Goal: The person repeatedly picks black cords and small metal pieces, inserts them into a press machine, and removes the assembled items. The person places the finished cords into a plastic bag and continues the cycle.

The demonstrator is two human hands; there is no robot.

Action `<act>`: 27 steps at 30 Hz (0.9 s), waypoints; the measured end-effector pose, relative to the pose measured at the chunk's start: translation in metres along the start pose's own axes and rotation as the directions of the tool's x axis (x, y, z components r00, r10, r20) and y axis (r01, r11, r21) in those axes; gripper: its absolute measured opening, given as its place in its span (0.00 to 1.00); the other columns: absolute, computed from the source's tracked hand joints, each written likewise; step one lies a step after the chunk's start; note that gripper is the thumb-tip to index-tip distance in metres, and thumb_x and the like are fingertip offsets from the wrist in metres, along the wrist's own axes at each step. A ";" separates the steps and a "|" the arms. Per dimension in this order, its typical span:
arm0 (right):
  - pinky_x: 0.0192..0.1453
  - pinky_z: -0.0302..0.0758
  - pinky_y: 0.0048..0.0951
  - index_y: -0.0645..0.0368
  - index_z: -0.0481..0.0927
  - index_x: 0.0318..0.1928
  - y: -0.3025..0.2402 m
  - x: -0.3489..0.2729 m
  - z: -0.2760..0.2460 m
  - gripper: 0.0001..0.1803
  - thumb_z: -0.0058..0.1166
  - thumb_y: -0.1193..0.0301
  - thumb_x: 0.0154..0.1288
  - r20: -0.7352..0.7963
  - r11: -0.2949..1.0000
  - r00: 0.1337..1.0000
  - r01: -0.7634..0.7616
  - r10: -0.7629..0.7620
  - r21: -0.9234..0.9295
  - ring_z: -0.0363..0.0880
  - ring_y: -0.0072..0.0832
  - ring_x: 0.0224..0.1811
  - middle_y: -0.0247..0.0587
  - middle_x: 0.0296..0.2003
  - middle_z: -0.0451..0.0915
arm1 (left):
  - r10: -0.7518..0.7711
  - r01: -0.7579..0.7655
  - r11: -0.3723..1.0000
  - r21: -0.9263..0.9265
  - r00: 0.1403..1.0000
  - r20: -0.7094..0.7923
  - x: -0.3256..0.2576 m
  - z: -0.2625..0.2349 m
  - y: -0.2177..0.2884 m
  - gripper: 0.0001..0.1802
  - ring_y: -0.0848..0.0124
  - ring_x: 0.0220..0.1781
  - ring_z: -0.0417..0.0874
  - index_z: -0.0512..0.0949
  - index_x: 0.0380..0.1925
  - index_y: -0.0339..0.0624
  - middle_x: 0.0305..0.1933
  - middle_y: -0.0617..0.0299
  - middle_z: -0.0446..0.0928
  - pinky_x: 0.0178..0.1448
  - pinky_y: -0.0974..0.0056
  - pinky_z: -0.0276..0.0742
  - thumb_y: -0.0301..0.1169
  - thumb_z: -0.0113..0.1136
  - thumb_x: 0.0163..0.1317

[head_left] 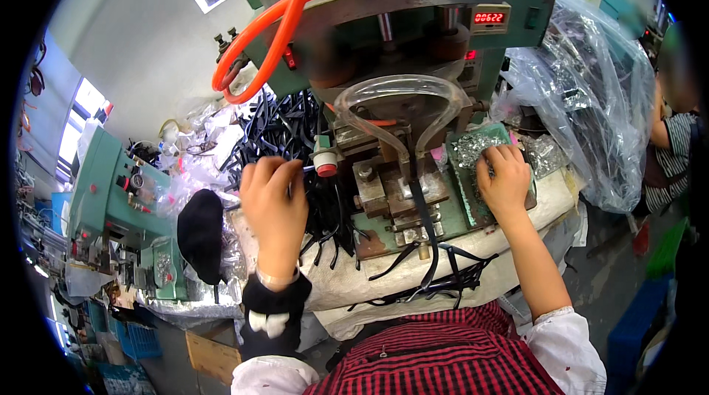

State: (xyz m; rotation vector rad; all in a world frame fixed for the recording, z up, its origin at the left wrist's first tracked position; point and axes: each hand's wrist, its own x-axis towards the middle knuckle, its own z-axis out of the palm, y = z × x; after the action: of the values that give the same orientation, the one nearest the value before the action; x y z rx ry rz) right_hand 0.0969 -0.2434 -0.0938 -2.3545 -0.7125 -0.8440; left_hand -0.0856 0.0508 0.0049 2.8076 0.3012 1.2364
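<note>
Head view: your right hand (506, 182) is over the green tray (478, 210) at the right of the press (526, 14), with its fingers bent down onto the small shiny metal pieces (469, 150). The pieces lie heaped under and just left of those fingers, your thumb on the side toward the press. Whether the fingertips are pinched on a piece, I cannot tell, since your own hand covers them.

Your left hand (275, 206) is raised at the other side of the press, its fingers loosely curled and pointing away from you. I cannot tell if thumb and forefinger meet, and no piece shows in them.

One black strap (425, 210) runs from the middle of the press toward you, between your two hands and touching neither. Its upper end sits below the clear tube (358, 92) (the bent one that loops above the work spot).

A heap of black straps (277, 129) lies beyond your left hand, and a red button (325, 170) is just right of its fingers. More loose strap ends (454, 269) are spread on the pale-covered counter (332, 288), between the press and your checked apron (436, 354).
</note>
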 end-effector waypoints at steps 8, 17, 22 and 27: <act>0.40 0.73 0.20 0.62 0.85 0.40 0.016 -0.034 -0.006 0.04 0.64 0.76 0.65 0.123 0.485 0.784 -0.490 0.608 0.725 0.79 0.15 0.34 0.32 0.33 0.85 | -0.098 0.074 0.983 0.170 0.986 0.134 -0.023 0.041 -0.058 0.05 0.55 0.40 0.79 0.85 0.27 0.43 0.34 0.57 0.78 0.43 0.54 0.75 0.26 0.71 0.48; 0.47 0.75 0.23 0.64 0.81 0.44 -0.034 -0.011 -0.007 0.08 0.61 0.79 0.65 0.194 0.477 0.888 -0.396 0.417 0.785 0.78 0.19 0.40 0.33 0.36 0.82 | -0.353 0.343 0.926 -0.155 0.935 -0.039 -0.037 0.031 -0.081 0.16 0.68 0.33 0.80 0.85 0.50 0.42 0.31 0.59 0.82 0.41 0.64 0.75 0.24 0.68 0.60; 0.51 0.78 0.30 0.65 0.76 0.52 -0.097 0.013 -0.030 0.15 0.58 0.80 0.65 0.121 0.571 0.985 -0.170 0.123 0.803 0.85 0.30 0.45 0.46 0.41 0.82 | -0.548 0.507 0.662 -0.552 0.830 0.105 -0.072 0.042 -0.067 0.14 0.81 0.32 0.76 0.81 0.53 0.36 0.36 0.65 0.80 0.35 0.76 0.70 0.24 0.64 0.68; 0.52 0.75 0.27 0.67 0.71 0.59 -0.115 0.011 -0.015 0.20 0.57 0.80 0.67 0.308 0.256 0.925 -0.360 0.221 0.897 0.83 0.27 0.44 0.43 0.40 0.84 | -0.627 0.368 0.330 -0.869 0.774 0.090 -0.055 0.026 0.004 0.12 0.69 0.34 0.84 0.77 0.45 0.35 0.41 0.55 0.82 0.34 0.71 0.81 0.34 0.50 0.79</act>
State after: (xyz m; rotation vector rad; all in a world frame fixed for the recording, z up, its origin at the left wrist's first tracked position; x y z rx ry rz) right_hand 0.0259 -0.1669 -0.0419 -1.3090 -0.5353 0.0165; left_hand -0.1020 0.0365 -0.0524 1.4839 0.3915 1.1253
